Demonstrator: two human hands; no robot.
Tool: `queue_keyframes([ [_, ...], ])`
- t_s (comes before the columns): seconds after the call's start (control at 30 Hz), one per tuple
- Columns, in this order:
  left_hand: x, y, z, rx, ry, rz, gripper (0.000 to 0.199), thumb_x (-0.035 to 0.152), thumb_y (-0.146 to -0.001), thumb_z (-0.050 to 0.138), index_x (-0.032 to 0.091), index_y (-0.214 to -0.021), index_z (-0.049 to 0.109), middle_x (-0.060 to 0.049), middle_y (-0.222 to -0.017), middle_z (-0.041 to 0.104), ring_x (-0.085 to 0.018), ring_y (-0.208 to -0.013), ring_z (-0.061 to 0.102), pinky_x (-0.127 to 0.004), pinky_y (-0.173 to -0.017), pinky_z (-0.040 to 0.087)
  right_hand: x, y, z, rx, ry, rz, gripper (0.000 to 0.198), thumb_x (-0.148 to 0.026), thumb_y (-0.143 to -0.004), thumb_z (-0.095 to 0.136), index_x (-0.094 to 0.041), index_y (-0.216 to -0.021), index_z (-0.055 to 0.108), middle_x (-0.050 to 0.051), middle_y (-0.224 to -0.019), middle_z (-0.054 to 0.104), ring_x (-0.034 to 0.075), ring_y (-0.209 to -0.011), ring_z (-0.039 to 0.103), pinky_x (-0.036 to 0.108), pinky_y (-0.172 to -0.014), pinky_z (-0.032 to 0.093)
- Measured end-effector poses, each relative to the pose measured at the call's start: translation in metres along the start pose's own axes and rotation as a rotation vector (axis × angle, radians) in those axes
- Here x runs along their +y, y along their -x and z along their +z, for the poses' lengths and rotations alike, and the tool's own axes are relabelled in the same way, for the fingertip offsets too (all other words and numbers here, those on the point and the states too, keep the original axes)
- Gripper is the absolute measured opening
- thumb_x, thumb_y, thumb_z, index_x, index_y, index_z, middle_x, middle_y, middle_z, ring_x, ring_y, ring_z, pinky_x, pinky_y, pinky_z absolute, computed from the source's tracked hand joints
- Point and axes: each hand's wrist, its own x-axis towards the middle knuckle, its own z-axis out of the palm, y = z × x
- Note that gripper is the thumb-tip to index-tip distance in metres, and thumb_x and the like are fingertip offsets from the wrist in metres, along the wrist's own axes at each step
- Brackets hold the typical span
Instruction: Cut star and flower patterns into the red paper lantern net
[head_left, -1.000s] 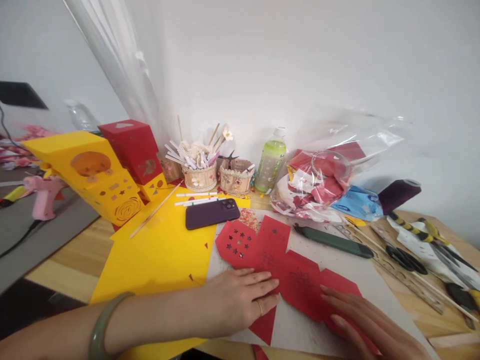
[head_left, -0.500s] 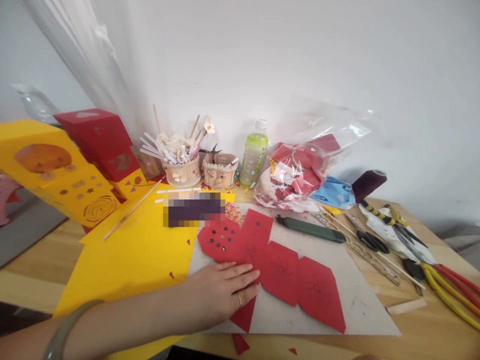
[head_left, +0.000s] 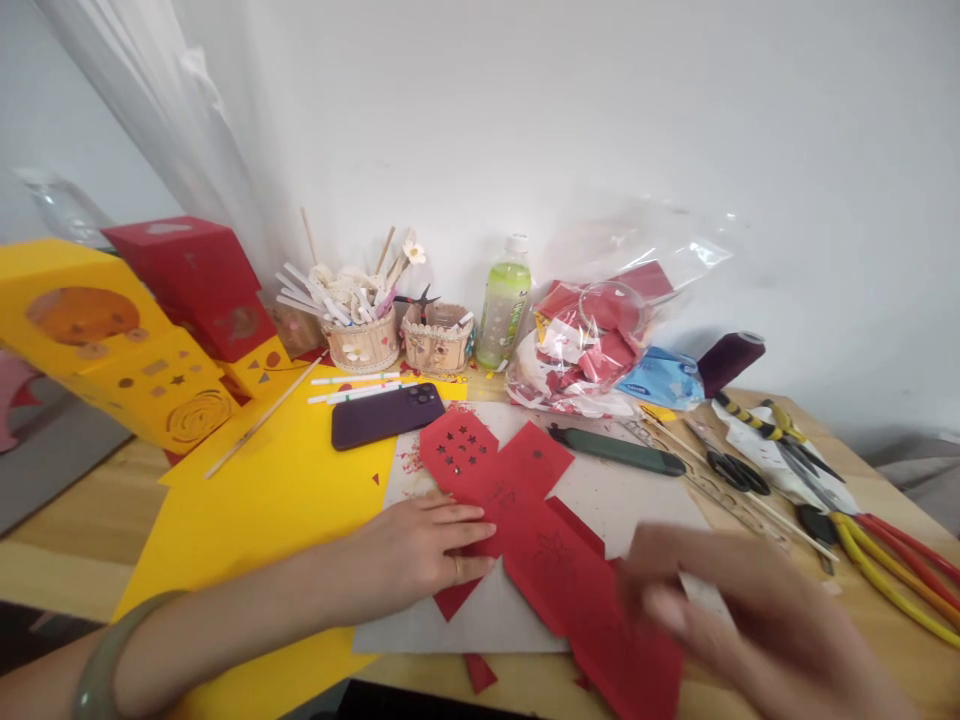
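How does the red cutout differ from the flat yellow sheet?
The red cutout has angled panels; the yellow sheet has long straight edges. Dark stars show on the red cutout, none on the yellow sheet. Both are partly hidden by the left hand or its forearm.

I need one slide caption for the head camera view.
Left hand on a star-pierced red paper cutout, lying partly over a flat light-grey sheet; right hand, blurred, by the cutout's near end.

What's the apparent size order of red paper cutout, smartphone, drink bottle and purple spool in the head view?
1. Red paper cutout
2. Smartphone and drink bottle: too alike to rank
3. Purple spool
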Motion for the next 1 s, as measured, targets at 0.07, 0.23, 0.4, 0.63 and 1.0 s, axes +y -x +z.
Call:
queue_keyframes([
  [0.07, -0.001, 0.001, 0.000, 0.071, -0.017, -0.010, 0.036, 0.021, -0.100, 0.029, 0.022, -0.109, 0.064, -0.003, -0.121, 0.063, -0.022, -0.112, 0.059, -0.037, -0.091, 0.050, 0.031, -0.011, -0.012, 0.054, 0.259, 0.231, 0.020, -0.037, -0.090, 0.051, -0.026, -0.079, 0.063, -0.001, -0.074, 0.070, 0.016, -0.059, 0.065, 0.024, -0.047, 0.048],
  [0.23, -0.012, 0.003, 0.001, 0.209, -0.118, -0.015, 0.035, 0.023, -0.100, 0.033, 0.022, -0.097, 0.068, -0.001, -0.110, 0.069, -0.019, -0.103, 0.064, -0.035, -0.087, 0.053, 0.114, -0.015, -0.024, 0.155, 0.604, 0.314, 0.035, -0.045, -0.085, 0.048, -0.019, -0.103, 0.061, 0.014, -0.107, 0.068, 0.033, -0.093, 0.065, 0.046, -0.072, 0.053],
  [0.4, -0.024, 0.003, -0.001, 0.218, -0.162, -0.050, 0.034, 0.023, -0.100, 0.036, 0.021, -0.095, 0.069, -0.003, -0.107, 0.070, -0.019, -0.101, 0.064, -0.036, -0.087, 0.054, 0.153, -0.013, -0.014, 0.093, 0.626, 0.236, 0.042, -0.039, -0.082, 0.049, -0.013, -0.114, 0.057, 0.020, -0.114, 0.065, 0.036, -0.107, 0.059, 0.052, -0.089, 0.047],
  [0.63, -0.023, 0.004, 0.000, 0.216, -0.192, -0.046, 0.036, 0.020, -0.099, 0.034, 0.018, -0.095, 0.070, -0.004, -0.102, 0.071, -0.020, -0.096, 0.066, -0.039, -0.083, 0.055, 0.162, -0.019, -0.002, 0.081, 0.599, 0.176, 0.032, -0.035, -0.085, 0.046, -0.017, -0.108, 0.060, 0.017, -0.110, 0.067, 0.036, -0.104, 0.060, 0.052, -0.090, 0.045],
  [1.0, -0.022, 0.007, 0.007, 0.163, -0.205, -0.086, 0.036, 0.016, -0.098, 0.031, 0.015, -0.105, 0.066, -0.006, -0.108, 0.069, -0.020, -0.097, 0.066, -0.037, -0.084, 0.055, 0.111, -0.008, -0.039, 0.666, 0.158, 0.402, 0.034, -0.049, -0.085, 0.044, -0.022, -0.102, 0.054, 0.012, -0.090, 0.061, 0.033, -0.088, 0.057, 0.055, -0.081, 0.041],
])
